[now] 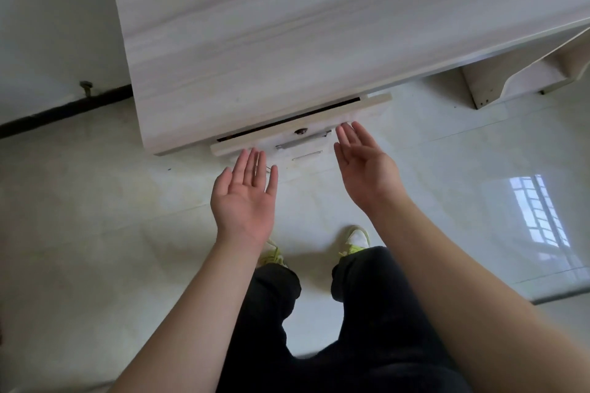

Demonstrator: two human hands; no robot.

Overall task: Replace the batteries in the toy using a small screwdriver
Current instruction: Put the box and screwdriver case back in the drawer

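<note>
Desk: pale wood-grain laminate, smooth, matt with a faint sheen. Drawer, near edge of desk: same pale laminate front; handle looked like brushed metal, with a small dark metal lock just above it. Floor: light tile, polished and glossy, mirroring a window at right. Wall, far left: painted, matt. Trousers: black cloth, matt. Shoes: white, smooth, with yellow-green laces. Hands bare.
</note>
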